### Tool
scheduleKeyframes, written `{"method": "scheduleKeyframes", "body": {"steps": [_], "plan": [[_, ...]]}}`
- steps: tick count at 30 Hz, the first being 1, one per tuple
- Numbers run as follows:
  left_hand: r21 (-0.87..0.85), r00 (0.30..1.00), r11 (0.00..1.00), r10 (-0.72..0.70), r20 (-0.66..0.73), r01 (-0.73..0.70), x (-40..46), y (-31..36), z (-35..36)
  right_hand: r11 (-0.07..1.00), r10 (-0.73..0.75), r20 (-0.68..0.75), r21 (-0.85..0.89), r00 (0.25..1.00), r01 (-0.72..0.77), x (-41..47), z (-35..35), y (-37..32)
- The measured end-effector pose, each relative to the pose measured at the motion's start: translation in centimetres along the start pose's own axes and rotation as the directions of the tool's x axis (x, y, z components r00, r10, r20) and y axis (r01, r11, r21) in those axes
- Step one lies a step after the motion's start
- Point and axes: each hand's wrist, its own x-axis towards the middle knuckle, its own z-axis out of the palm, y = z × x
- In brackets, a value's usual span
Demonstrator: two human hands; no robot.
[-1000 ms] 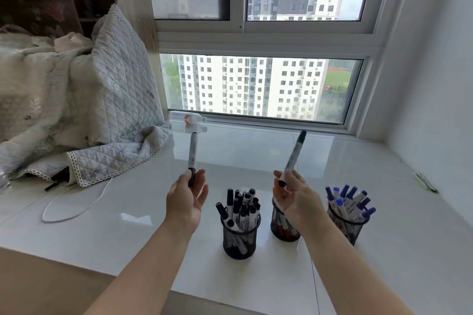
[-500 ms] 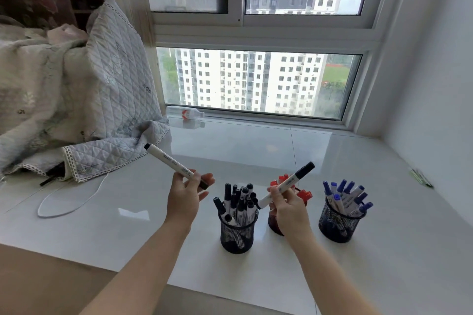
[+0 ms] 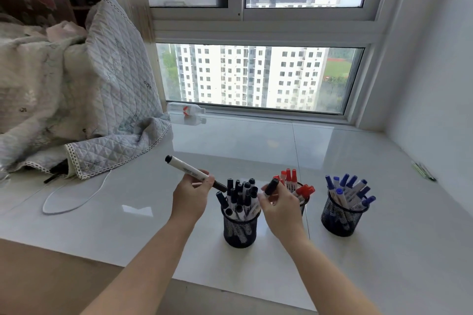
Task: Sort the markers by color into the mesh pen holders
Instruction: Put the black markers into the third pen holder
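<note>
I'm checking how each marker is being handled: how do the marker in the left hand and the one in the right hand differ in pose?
The left marker lies nearly flat, most of its white barrel showing, left of the black holder. The right marker shows only its black cap above the fingers, between the black and red holders. Both have black caps.

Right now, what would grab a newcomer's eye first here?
Three mesh holders stand in a row on the white sill: black markers, red markers and blue markers. Above the black holder, the left hand and right hand each hold a black marker.
</note>
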Motion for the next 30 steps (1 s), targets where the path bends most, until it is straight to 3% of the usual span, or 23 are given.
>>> {"method": "scheduleKeyframes", "body": {"steps": [4, 8, 10, 13, 19, 23, 30], "plan": [[0.051, 1.0, 0.999, 0.003, 0.003, -0.003, -0.1, 0.1, -0.4, 0.994, -0.042, 0.058, -0.097, 0.997, 0.048, -0.2, 0.3, -0.2], [0.034, 0.996, 0.999, 0.008, 0.085, -0.011, -0.2, 0.1, -0.7, 0.975, -0.161, -0.071, -0.167, 0.984, 0.148, -0.4, 0.4, -0.2], [0.003, 0.994, 1.0, 0.017, 0.112, -0.018, -0.5, 0.2, -0.7, 0.955, -0.201, -0.021, -0.227, 0.979, 0.191, -0.4, 0.5, 0.0], [0.041, 0.995, 0.998, 0.042, 0.089, -0.046, -0.7, -0.1, -0.8, 0.941, -0.149, 0.12, -0.288, 0.982, 0.178, -0.6, 1.0, 0.7], [0.261, 0.987, 0.953, 0.162, -0.013, -0.153, -1.2, 0.4, -0.8, 0.946, -0.127, 0.11, -0.285, 0.986, 0.154, -0.7, 1.4, 1.2], [0.324, 0.953, 0.898, 0.298, 0.053, -0.299, -1.7, 0.7, 0.0, 0.949, -0.114, 0.126, -0.28, 0.985, 0.146, -0.7, 1.4, 1.3], [0.442, 0.909, 0.795, 0.377, 0.176, -0.415, -2.0, 0.4, 0.9, 0.96, -0.119, 0.137, -0.238, 0.983, 0.149, -0.7, 1.1, 1.3]]}}
